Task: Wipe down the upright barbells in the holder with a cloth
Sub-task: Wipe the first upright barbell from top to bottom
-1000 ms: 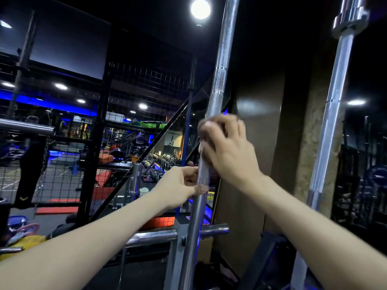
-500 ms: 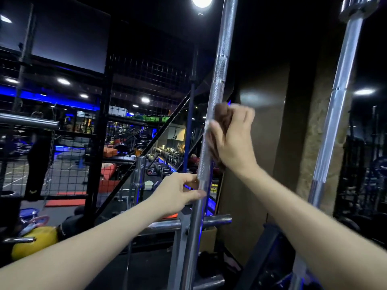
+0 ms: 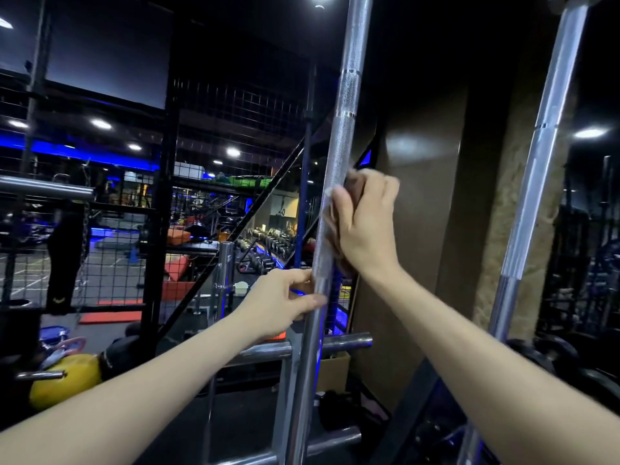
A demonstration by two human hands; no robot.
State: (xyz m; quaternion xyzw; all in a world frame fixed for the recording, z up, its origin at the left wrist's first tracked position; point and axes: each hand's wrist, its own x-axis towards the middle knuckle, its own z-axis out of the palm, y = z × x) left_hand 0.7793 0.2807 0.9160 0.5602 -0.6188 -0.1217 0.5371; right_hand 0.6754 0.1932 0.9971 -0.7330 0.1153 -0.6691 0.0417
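While my left hand (image 3: 281, 302) grips the bar (image 3: 330, 196) just below, my right hand (image 3: 364, 223) presses the cloth (image 3: 330, 209) round its knurling; everything above, and the far bar (image 3: 536, 162) right of me, looks unwiped.

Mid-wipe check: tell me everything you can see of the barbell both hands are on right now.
The near barbell is a long, shiny steel shaft standing almost upright, leaning slightly right toward the top. Knurled stretches alternate with smooth ring marks; below the hands it turns smooth. Both ends run out of frame. The right hand wraps a cloth around the knurled part; the left hand grips just below. Lower down it passes in front of the horizontal chrome rail.
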